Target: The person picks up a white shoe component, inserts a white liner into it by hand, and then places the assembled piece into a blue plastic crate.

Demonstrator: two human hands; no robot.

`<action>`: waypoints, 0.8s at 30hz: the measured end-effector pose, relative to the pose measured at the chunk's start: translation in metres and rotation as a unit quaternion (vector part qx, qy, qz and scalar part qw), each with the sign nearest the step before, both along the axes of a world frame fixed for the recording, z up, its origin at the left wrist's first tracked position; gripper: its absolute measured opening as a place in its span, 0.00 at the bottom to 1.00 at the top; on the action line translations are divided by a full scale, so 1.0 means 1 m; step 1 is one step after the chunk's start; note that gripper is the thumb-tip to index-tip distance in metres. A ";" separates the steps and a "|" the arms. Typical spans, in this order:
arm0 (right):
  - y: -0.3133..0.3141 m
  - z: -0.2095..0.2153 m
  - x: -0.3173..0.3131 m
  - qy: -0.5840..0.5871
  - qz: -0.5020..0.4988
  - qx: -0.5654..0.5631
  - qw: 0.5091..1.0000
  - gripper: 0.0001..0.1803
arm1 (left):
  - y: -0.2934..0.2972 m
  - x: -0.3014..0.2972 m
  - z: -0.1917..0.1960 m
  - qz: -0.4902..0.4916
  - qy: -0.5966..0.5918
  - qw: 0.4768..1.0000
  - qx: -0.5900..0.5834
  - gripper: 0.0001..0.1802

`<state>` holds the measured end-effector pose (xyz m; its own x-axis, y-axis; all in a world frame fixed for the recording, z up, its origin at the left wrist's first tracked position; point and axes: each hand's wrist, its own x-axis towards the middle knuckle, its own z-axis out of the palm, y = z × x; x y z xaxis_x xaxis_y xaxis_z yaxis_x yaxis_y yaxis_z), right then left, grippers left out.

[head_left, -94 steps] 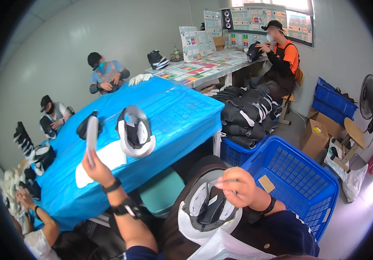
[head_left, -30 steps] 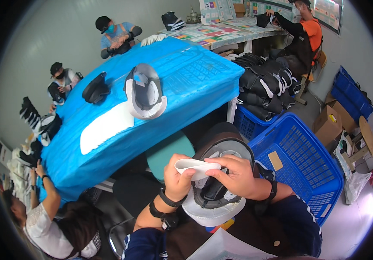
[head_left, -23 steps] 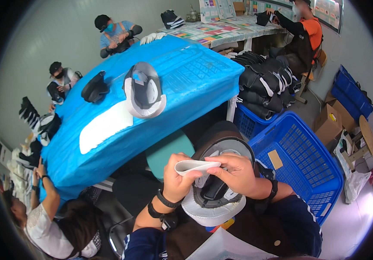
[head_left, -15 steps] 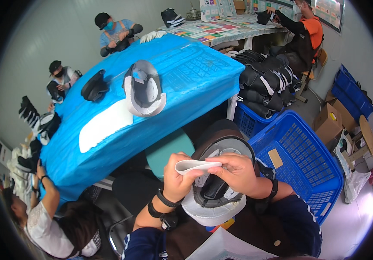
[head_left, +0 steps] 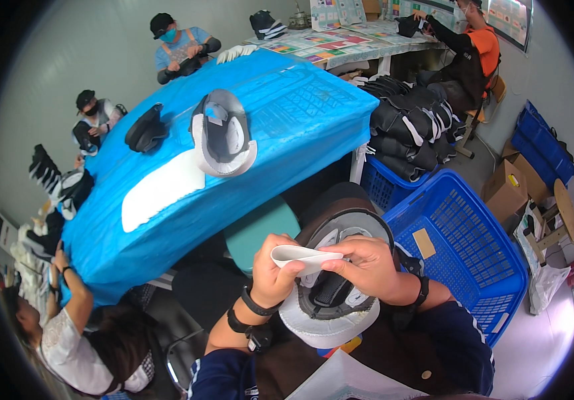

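Between my left hand point(head_left: 272, 270) and my right hand point(head_left: 371, 268) is a white, flexible strip point(head_left: 308, 258), bent into a narrow loop. Fingers and thumbs of both hands pinch its ends. Directly beneath, on my lap, lies a helmet-liner-like shell point(head_left: 331, 328) with grey and black padding inside and a pale outer rim. My hands and the strip cover part of it. A similar liner point(head_left: 252, 157) rests on the blue-covered table point(head_left: 280, 160), near a flat white sheet point(head_left: 160, 193) and a black padded piece point(head_left: 145, 132).
Beside me on the right stands a blue plastic basket point(head_left: 463, 267) with a cardboard piece inside. Behind it, black padded pieces point(head_left: 410, 127) are heaped over another basket. A teal stool point(head_left: 260, 233) is partly under the table. Several co-workers sit around the tables.
The white strip's loop has widened slightly between my fingers. Both hands stay in nearly the same place above the liner.
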<state>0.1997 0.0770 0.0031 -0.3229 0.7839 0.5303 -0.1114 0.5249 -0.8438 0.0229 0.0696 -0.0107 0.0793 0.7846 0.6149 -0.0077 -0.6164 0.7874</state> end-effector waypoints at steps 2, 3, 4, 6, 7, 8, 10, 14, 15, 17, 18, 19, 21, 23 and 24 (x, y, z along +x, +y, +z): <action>0.000 0.000 0.000 0.007 -0.002 0.006 1.000 0.11 | 0.001 0.000 -0.001 -0.004 -0.003 1.000 0.003 0.19; 0.000 0.000 0.000 0.003 -0.004 0.006 1.000 0.11 | 0.001 0.000 -0.002 -0.008 -0.006 1.000 0.005 0.19; 0.001 -0.001 0.000 0.000 -0.006 0.005 1.000 0.11 | 0.001 0.000 -0.002 -0.008 -0.006 1.000 0.006 0.19; 0.001 -0.003 0.000 0.009 -0.002 0.003 1.000 0.10 | 0.002 0.000 -0.002 -0.013 0.001 1.000 0.010 0.19; 0.002 -0.004 -0.001 0.018 0.006 -0.002 1.000 0.10 | 0.002 0.000 -0.002 -0.010 0.002 1.000 0.010 0.19; 0.003 -0.005 -0.001 0.018 0.009 -0.001 1.000 0.10 | 0.002 0.000 -0.002 -0.007 0.001 1.000 0.011 0.18; 0.003 -0.004 -0.002 0.015 0.003 0.008 1.000 0.09 | 0.001 0.001 -0.001 0.000 0.001 1.000 0.014 0.18; 0.000 -0.003 0.000 -0.009 0.007 -0.012 1.000 0.07 | -0.002 0.000 0.001 -0.016 -0.022 0.999 -0.046 0.16; 0.000 -0.008 -0.001 0.002 0.003 -0.021 1.000 0.07 | -0.002 0.001 0.000 -0.017 -0.023 0.997 -0.066 0.16; -0.001 -0.007 -0.002 0.013 0.003 -0.029 0.999 0.08 | 0.000 0.002 -0.002 -0.001 -0.018 0.998 -0.057 0.17; -0.001 -0.007 -0.002 0.011 0.000 -0.032 0.999 0.08 | 0.001 0.000 -0.003 0.003 -0.014 0.998 -0.057 0.18; -0.001 -0.005 -0.001 0.010 -0.022 -0.007 1.000 0.08 | 0.004 -0.002 -0.008 -0.015 0.000 0.999 -0.043 0.18; -0.001 -0.002 -0.001 0.022 -0.049 0.018 0.998 0.08 | 0.006 -0.002 -0.014 -0.040 0.017 0.999 -0.004 0.22; 0.000 -0.011 0.002 0.096 -0.010 -0.032 0.995 0.18 | 0.012 0.003 0.000 -0.047 0.083 0.989 0.112 0.40; 0.002 -0.012 0.003 0.132 0.026 -0.059 0.989 0.24 | 0.006 0.005 0.007 0.022 0.142 0.979 0.148 0.46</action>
<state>0.2023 0.0787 -0.0092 -0.2263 0.8314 0.5075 -0.3609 0.4123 -0.8365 0.0276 0.0756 -0.0035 0.2499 0.5823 0.7736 0.2166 -0.8123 0.5415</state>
